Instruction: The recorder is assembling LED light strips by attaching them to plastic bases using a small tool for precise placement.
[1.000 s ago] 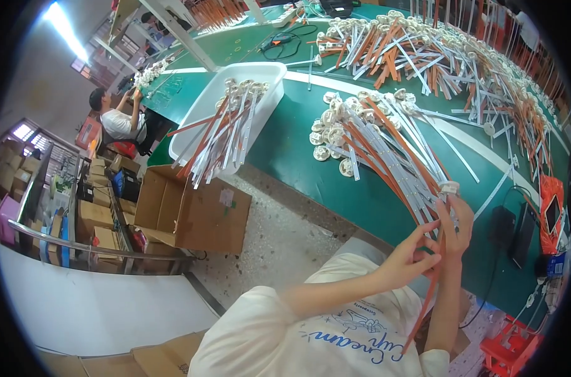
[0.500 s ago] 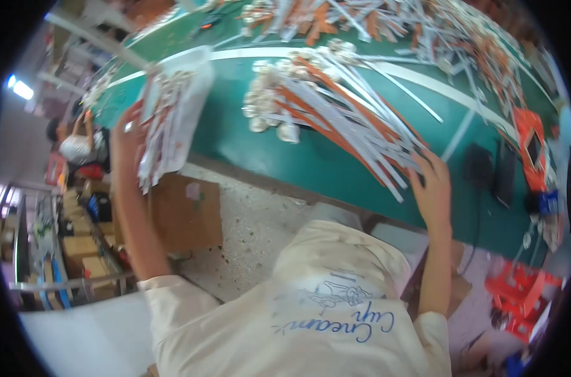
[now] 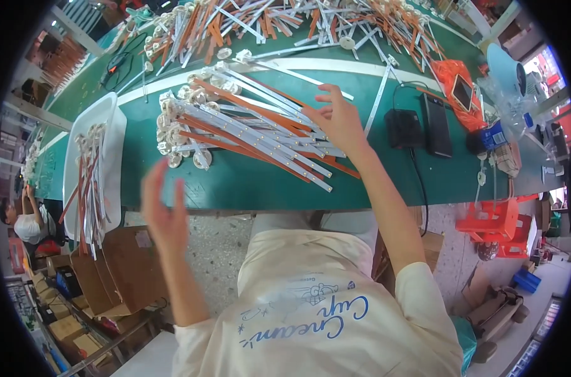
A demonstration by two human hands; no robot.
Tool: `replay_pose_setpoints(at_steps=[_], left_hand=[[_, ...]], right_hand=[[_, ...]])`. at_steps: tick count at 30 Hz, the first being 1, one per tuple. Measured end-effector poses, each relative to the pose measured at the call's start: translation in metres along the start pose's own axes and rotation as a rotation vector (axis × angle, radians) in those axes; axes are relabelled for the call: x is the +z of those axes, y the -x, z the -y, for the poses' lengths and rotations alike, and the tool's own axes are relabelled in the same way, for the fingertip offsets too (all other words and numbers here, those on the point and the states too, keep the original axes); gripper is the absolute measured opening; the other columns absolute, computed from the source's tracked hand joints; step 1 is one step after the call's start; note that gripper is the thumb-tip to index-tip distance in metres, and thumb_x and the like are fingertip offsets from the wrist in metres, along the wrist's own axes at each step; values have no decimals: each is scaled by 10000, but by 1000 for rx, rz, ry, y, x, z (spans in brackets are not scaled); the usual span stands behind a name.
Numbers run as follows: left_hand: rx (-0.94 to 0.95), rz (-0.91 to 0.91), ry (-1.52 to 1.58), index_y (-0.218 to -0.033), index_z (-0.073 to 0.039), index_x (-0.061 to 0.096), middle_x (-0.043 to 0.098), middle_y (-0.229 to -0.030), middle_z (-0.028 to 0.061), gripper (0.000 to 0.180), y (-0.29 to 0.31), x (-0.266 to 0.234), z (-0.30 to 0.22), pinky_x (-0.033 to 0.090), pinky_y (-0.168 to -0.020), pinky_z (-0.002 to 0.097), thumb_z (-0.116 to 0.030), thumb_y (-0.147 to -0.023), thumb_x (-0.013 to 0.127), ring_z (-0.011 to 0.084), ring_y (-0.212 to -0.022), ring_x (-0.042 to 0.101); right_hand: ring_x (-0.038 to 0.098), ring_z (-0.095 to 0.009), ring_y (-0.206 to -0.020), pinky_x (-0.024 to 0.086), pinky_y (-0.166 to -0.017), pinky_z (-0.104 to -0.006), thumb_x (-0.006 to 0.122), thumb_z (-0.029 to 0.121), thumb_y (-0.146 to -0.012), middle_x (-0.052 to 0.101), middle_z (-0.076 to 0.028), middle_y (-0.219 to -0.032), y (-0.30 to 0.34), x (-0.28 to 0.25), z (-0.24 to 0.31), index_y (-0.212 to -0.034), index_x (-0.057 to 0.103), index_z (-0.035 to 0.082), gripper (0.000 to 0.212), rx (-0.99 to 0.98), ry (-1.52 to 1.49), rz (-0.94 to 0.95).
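Note:
A pile of white and orange LED strips (image 3: 260,141) lies on the green table in front of me, their round white end pieces bunched at the left. My right hand (image 3: 339,122) is over the right ends of this pile, fingers apart; whether the fingertips touch a strip I cannot tell. Blurred by motion, my left hand (image 3: 165,210) is raised at the table's near edge, left of the pile, thumb and fingers apart and nothing in it. Further left, a white plastic tray (image 3: 112,135) holds a smaller bunch of strips (image 3: 90,182), whose ends hang over its near side.
A large heap of strips (image 3: 285,25) covers the table's far side. To the right are a black adapter (image 3: 403,129) with a cable, a black power bank (image 3: 436,124) and a phone (image 3: 463,93) on an orange bag. A cardboard box (image 3: 131,270) stands below the tray.
My left hand has come away from the strips at the tray and moved right, toward the pile. My right hand stays by the pile's right ends. The view has turned to the right.

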State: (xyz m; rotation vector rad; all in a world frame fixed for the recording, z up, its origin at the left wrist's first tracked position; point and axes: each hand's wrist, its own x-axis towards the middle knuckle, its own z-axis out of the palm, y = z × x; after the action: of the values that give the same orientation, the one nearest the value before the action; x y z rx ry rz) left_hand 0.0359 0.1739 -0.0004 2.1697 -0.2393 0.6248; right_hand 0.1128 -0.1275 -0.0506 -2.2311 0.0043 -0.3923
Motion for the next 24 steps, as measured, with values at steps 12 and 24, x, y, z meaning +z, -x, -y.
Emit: replay_pose_setpoints(at_steps=[12,24], left_hand=[[-340,149,228,-1144,22,496,524,-1152,108,305,85,17,16,378,-901,273,-20,-843,524,169,-1071,498],[248,3,-78,-1202,-35,473,399,-1262,178,469,-30,46,-52,307,-967,379,-49,-752,605,307,-1193,359]], right_hand=[[571,-211,-672,456,-635,-302,592,111,-724,605,-118,-758,-73,54,-10,-883,629,13,191,-169,153,235],[524,-116,-699,431,-617,-231,625,50,-767,551,-49,-776,42,-151,50,-922,568,-23,180,7,-274,435]])
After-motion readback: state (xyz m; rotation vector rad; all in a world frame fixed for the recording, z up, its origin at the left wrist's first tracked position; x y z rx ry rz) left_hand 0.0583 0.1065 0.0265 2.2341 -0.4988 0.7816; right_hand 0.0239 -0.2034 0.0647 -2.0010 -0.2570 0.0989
